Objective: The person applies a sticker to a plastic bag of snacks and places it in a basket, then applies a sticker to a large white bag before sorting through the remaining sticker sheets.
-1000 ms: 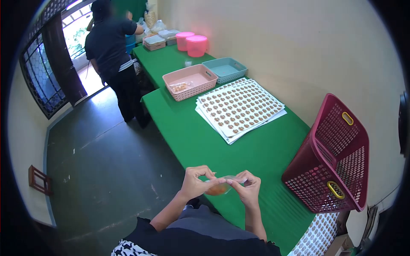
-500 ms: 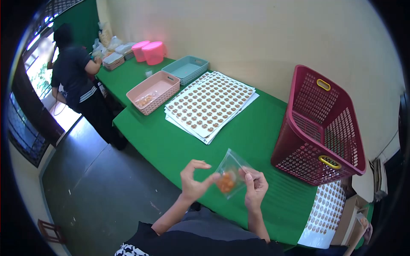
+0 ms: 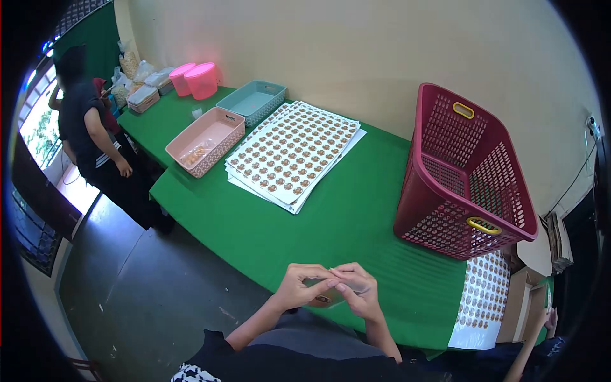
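- In the head view, a person's bare left hand (image 3: 298, 286) and right hand (image 3: 358, 291) meet over the near edge of the green tabletop (image 3: 267, 229), fingertips pinched together along the upper part of a small clear bag (image 3: 326, 299).
- The bag hangs between the two hands, just below the closed fingertips and partly hidden by them; a round, brownish mark shows on its lower part.
- Beyond the hands, sheets of round printed stickers (image 3: 293, 149) lie in a stack, with a pink basket (image 3: 223, 141) holding clear packets (image 3: 198, 153) to their left and a teal basket (image 3: 252, 102) behind that.
- A tall maroon basket (image 3: 439, 210) with yellow handles stands to the right of the hands, near another printed sheet (image 3: 480, 305).
- At far left, a person in dark clothing (image 3: 89, 127) stands beside the tabletop; at lower right, another person's arm (image 3: 528, 347) reaches in near an open cardboard box (image 3: 517, 309).
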The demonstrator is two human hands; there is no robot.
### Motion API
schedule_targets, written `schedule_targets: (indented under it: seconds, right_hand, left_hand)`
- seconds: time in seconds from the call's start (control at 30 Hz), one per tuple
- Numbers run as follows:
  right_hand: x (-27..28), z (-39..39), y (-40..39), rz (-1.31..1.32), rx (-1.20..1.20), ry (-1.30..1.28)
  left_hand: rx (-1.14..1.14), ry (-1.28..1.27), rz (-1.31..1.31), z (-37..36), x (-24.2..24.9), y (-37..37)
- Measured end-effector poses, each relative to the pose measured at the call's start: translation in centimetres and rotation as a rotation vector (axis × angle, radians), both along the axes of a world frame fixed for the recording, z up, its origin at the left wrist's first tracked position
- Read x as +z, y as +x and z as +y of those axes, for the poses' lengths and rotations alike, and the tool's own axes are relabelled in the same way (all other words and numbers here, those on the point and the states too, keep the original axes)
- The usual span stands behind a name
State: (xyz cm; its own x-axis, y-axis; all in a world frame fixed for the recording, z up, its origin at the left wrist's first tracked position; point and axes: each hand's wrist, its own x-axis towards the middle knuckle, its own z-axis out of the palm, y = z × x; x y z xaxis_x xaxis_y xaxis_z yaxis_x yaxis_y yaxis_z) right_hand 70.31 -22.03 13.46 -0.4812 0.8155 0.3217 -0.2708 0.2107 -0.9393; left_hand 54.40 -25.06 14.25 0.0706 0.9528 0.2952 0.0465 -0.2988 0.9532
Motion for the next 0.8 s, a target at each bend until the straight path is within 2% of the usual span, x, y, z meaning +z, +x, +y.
schedule_targets:
  seconds: [0.07,0.1,0.2,0.37,0.43,0.53,0.57,0.6,0.63,0.7,0.73,0.77,0.8]
  right_hand:
    - [-0.8,0.1,0.1,-0.040,-0.196,0.113]
    - [-0.5,0.2,-0.1,0.037,-0.276,0.126]
    - [-0.3,0.3,1.1,-0.107,-0.262,0.203]
    - [0.6,-0.1,1.7,-0.061,-0.136,0.093]
    - [0.9,-0.2,1.7,-0.073,-0.128,0.093]
    - [2.4,-0.4,2.1,-0.141,-0.107,0.139]
    - [3.1,-0.4,2.5,-0.256,-0.103,0.153]
    - [3.5,-0.5,3.1,-0.371,-0.101,0.165]
    - [3.4,-0.4,3.7,-0.371,-0.110,0.163]
    - [3.2,-0.3,5.0,-0.165,-0.437,-0.070]
    - [3.2,-0.4,5.4,-0.164,-0.454,-0.072]
    - [3.3,-0.4,5.7,-0.049,-0.512,-0.108]
    - [3.5,-0.5,6.1,0.066,-0.569,-0.142]
  left_hand:
    - [0.030,-0.053,-0.040,0.0,0.3,0.2]
    - [0.050,-0.003,-0.053,0.1,0.1,0.2]
    - [0.052,0.112,0.000,0.5,-0.3,-0.8]
    - [-0.071,0.223,0.125,0.9,0.8,-2.5]
    - [-0.066,0.273,0.367,1.0,1.1,-3.1]
    - [-0.078,0.326,0.437,1.3,1.3,-3.7]
    - [-0.082,0.327,0.437,1.2,1.4,-3.4]
    - [0.052,0.251,0.295,1.1,1.6,-2.9]
    - [0.183,0.173,0.152,1.1,1.6,-2.5]
    - [0.165,0.242,0.115,1.2,0.8,-2.6]
    - [0.156,0.309,0.076,1.3,0.5,-2.5]
    - [0.137,0.309,0.074,1.3,0.8,-1.7]
    - [0.072,0.219,0.056,1.2,1.4,-0.3]
